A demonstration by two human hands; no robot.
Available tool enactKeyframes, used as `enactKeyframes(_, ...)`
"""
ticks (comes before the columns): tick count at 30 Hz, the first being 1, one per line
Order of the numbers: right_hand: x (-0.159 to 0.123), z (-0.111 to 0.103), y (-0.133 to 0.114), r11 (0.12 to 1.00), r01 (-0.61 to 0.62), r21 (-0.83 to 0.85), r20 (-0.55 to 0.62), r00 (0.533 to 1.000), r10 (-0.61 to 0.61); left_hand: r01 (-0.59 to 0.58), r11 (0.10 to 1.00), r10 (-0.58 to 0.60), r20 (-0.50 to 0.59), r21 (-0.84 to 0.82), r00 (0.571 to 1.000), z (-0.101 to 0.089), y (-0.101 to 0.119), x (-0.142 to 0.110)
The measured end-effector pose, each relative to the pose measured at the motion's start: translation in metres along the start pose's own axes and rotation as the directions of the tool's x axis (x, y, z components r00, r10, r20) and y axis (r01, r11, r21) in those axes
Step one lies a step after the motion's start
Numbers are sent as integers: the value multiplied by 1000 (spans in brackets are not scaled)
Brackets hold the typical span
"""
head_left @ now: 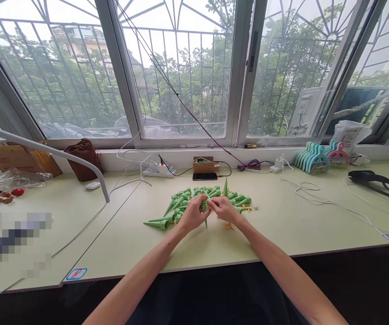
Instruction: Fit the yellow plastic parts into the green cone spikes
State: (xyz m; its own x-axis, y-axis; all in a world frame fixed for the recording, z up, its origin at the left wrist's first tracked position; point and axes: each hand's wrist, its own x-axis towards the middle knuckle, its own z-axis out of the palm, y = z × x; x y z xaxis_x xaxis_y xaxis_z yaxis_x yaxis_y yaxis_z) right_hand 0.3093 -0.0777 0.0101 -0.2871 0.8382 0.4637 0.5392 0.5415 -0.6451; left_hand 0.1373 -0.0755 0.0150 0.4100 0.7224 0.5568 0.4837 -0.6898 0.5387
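Note:
My left hand [192,214] is closed around a green plastic watering spike [204,206], its pointed end sticking out below the fingers. Close beside it, my right hand [226,210] is pinched against the top part of that spike; what lies between its fingertips is too small and hidden to make out. Behind and around both hands lies a pile of similar green spikes [182,197]. One spike [226,187] points upward behind my right hand. Small yellow plastic pieces [228,226] lie under my right wrist, and more yellow pieces [246,208] are scattered to its right.
A phone [204,176] lies before a small cardboard box [203,166]. Behind stand a power strip [159,169] and coiled cables [249,165]. Hangers [312,159] and black sunglasses [377,180] are on the right. A brown pouch [83,160] and curved white tube [89,167] are left.

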Motion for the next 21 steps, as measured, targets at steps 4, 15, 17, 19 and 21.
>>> enactKeyframes(4, 0, 0, 0, 1000, 0, -8, 1, 1000, 0, -4, 1000, 4, -5, 8, 1000, -1, 0, 0)
enactKeyframes(15, 1, 1, 1, 1000, -12, -9, 2, 1000, 12, -16, 1000, 16, -9, 12, 1000, 0, 0, 0)
enactKeyframes(17, 1, 0, -1, 1000, -12, -2, 4, 1000, 12, -20, 1000, 20, -14, 7, 1000, -1, 0, 0)
enactKeyframes(19, 0, 0, -2, 1000, -8, 2, 4, 1000, 8, -23, 1000, 23, -18, 3, 1000, -1, 0, 0)
enactKeyframes(21, 0, -1, -2, 1000, -5, 3, 3, 1000, 5, -24, 1000, 25, -19, 6, 1000, -1, 1, 0)
